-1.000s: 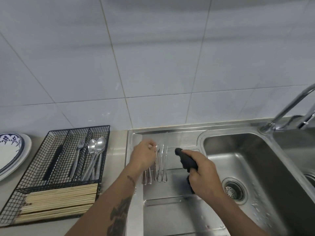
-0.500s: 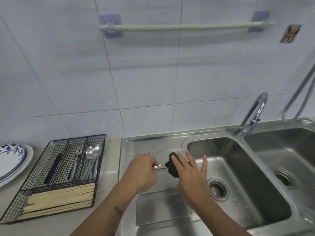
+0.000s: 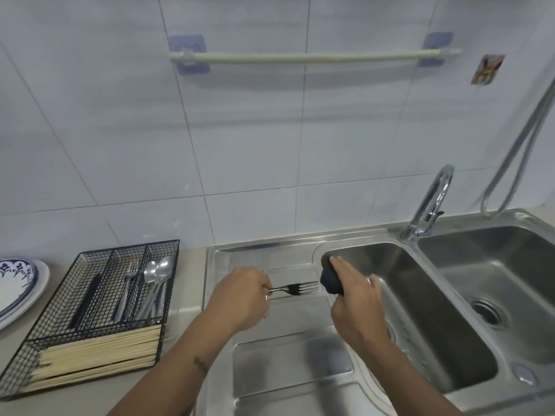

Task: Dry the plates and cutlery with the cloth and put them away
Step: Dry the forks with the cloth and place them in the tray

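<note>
Since half a second ago, the fork (image 3: 295, 289) is showing its full head of tines, pulled clear of the dark cloth (image 3: 330, 285) that was covering it, and the view is sitting slightly lower on the wall.

Taking the wire cutlery basket (image 3: 90, 313) as the landmark: to its left, two stacked plates (image 3: 18, 291) with a blue pattern are lying on the counter (image 3: 186, 283), partly cut off by the frame edge. Inside the basket, a dark-handled utensil, forks (image 3: 127, 288) and spoons (image 3: 157, 274) are lying in the rear compartments, and chopsticks (image 3: 96, 355) are filling the front one.

To the right of the basket, over the steel drainboard (image 3: 288, 364), the left hand (image 3: 240, 295) is pinching the fork by its handle, fingers curled, tines pointing right and reaching almost to the cloth. Farther right, the right hand (image 3: 356, 301) is gripping the bunched cloth, with its fingers partly extended and blurred. Beyond it, the double sink (image 3: 450, 295) and the chrome faucet (image 3: 429, 202) are standing farthest from the basket. Above, a pale towel rail (image 3: 312, 57) is hanging on the tiled wall.
</note>
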`<move>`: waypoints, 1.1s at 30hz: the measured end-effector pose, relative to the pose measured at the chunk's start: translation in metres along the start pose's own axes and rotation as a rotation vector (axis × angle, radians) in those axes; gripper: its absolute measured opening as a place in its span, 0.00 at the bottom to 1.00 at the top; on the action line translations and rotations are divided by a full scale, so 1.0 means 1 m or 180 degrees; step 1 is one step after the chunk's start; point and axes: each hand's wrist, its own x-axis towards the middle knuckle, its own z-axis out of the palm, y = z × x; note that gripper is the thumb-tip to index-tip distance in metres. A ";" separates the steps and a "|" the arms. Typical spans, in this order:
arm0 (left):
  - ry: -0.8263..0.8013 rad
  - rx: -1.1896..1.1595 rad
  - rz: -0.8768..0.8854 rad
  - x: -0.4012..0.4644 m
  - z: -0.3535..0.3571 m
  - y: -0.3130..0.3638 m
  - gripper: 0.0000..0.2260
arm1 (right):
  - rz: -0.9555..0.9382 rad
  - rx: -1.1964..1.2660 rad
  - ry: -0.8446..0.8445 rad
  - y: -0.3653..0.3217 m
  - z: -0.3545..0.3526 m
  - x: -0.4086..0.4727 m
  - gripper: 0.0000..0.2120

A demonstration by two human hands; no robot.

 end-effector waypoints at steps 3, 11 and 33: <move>-0.0053 -0.0063 -0.0130 0.000 0.002 -0.003 0.11 | -0.0270 0.0219 0.0171 -0.020 0.000 0.002 0.36; 0.0025 -0.0107 -0.0187 0.004 -0.001 -0.007 0.11 | -0.1678 -0.0426 -0.0188 -0.040 0.025 -0.014 0.32; 0.0197 -0.1801 -0.0716 0.011 0.043 -0.026 0.09 | -0.0050 0.1232 -0.0008 -0.017 0.027 0.000 0.33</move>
